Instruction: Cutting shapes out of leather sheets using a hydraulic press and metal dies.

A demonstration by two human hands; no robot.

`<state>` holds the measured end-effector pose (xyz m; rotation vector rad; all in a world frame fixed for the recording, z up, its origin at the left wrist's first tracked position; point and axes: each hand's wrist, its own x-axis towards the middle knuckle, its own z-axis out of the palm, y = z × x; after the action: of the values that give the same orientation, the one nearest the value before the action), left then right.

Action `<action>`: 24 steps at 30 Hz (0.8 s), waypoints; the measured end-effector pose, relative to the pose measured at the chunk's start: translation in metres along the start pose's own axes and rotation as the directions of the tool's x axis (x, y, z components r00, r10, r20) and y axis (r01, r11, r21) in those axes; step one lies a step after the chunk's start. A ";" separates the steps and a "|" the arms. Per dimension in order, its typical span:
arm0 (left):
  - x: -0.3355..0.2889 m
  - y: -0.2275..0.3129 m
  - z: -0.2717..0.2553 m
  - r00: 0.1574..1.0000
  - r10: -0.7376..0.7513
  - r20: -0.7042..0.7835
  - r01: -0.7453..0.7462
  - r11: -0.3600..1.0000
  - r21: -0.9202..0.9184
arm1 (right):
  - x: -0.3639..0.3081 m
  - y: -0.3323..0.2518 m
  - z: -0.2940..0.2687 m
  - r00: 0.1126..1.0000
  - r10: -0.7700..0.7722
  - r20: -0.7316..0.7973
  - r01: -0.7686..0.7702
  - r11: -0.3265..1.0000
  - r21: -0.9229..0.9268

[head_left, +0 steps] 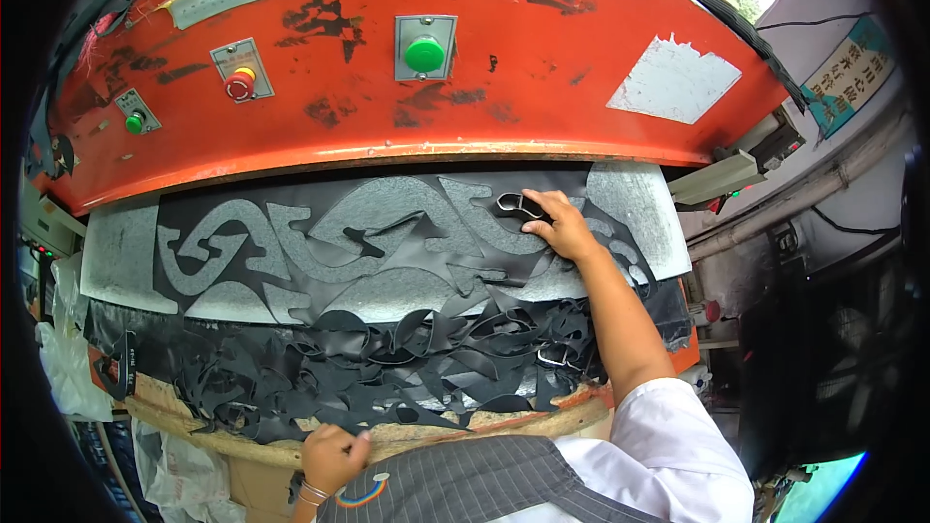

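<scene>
My right hand (559, 225) reaches far over the bed, thumb and fingers closed on a small metal cutting die (510, 203). The die rests on or just above a black leather-like sheet (254, 276) with large curved shapes cut out of it. Through those gaps shows the grey, scuffed cutting bed (121, 247). At the near edge, my left hand (332, 455) has its fingers curled in beside the worn wooden rim, thumb up; whatever it may hold is hidden.
An orange press beam (542, 68) spans the far side, with a big green button (424, 54) and a red stop button (239, 84). Tangled black offcuts (387, 368) heap along the near side, with another metal die (560, 358) among them. Plastic bags (73, 358) hang left.
</scene>
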<state>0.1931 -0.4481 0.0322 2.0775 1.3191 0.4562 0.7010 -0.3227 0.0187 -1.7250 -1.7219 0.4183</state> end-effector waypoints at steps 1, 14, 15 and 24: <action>0.010 0.000 -0.013 0.997 -0.053 -0.061 0.050 0.998 -0.044 | -0.001 -0.001 -0.002 1.000 -0.018 0.017 0.018 0.999 -0.037; 0.258 -0.112 -0.221 0.277 -0.009 -0.961 0.005 1.000 -0.007 | 0.079 -0.237 0.000 0.919 -0.100 -0.382 0.115 0.993 0.018; 0.262 -0.114 -0.224 0.396 -0.018 -0.918 -0.200 0.974 -0.105 | 0.081 -0.238 0.004 0.901 -0.118 -0.417 0.079 0.991 -0.110; 0.071 -0.061 -0.143 0.952 0.066 -0.300 -0.101 0.990 -0.100 | -0.018 -0.202 -0.019 0.937 0.082 -0.340 -0.003 0.974 0.227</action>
<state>0.0990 -0.3201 0.0945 2.0309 1.3380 0.8891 0.5578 -0.3602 0.1585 -1.5663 -1.3326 0.2913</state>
